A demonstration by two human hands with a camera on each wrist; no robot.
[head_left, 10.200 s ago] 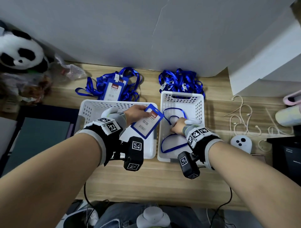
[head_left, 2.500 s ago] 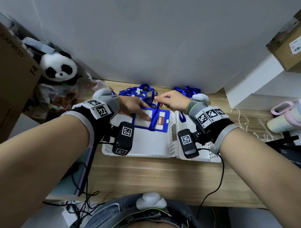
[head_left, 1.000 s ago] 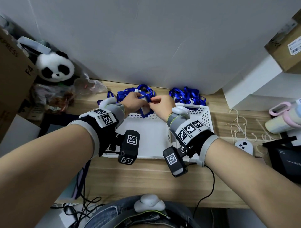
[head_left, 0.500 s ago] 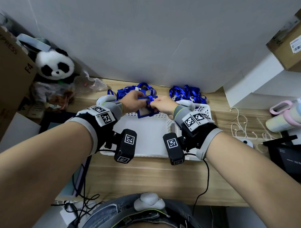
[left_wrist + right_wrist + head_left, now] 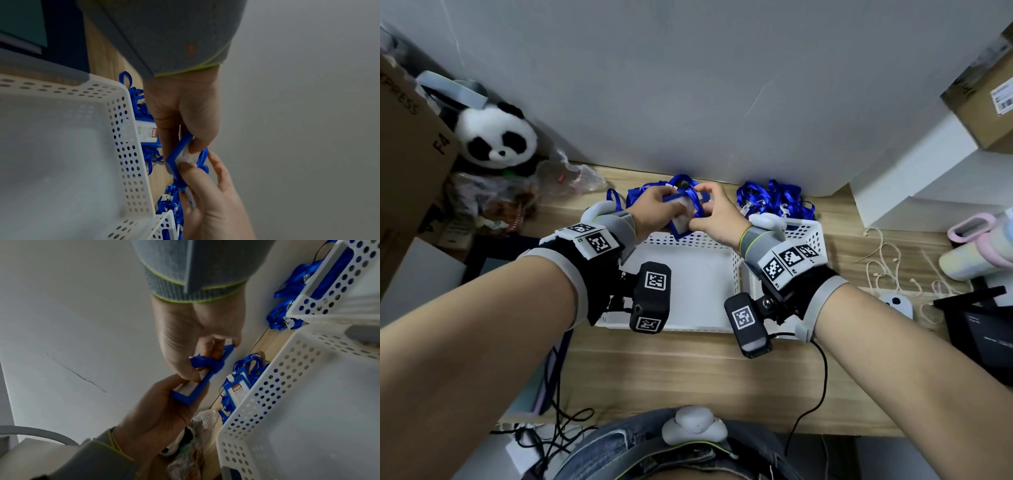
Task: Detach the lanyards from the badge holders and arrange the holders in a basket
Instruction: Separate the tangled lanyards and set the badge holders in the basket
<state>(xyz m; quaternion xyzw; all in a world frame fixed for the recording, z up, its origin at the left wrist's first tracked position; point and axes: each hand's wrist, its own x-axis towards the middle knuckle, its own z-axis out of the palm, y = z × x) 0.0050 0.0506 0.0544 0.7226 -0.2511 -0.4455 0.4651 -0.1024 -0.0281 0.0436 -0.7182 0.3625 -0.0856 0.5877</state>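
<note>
Badge holder [image 5: 683, 214], blue-framed with a clear window, sits just above the centre of the head view, held up between both hands over the far rim of the wide white basket [image 5: 688, 274]; the left hand [image 5: 654, 210] curls round its left side, while the right hand [image 5: 717, 219] pinches at its right side, where the blue lanyard [image 5: 690, 193] is looped. Judging by looks, the holder is light, stiff plastic with a slick face, best taken by its frame edges, and the ribbon is soft and limp, so the pull likely belongs at the clip, which is hidden here. In the left wrist view, at centre right, the left thumb and fingers clamp the holder [image 5: 174, 155] by its frame corner, and the right hand [image 5: 207, 194] below grips the ribbon bunch [image 5: 202, 158]. In the right wrist view, at centre, the right hand's [image 5: 197, 340] fingers curl on the ribbon knot [image 5: 200, 362] against the frame [image 5: 205, 381], with the left hand [image 5: 164, 410] cupped beneath it. More lanyards with holders [image 5: 236, 389] lie on the bench behind the basket [image 5: 277, 402].
</note>
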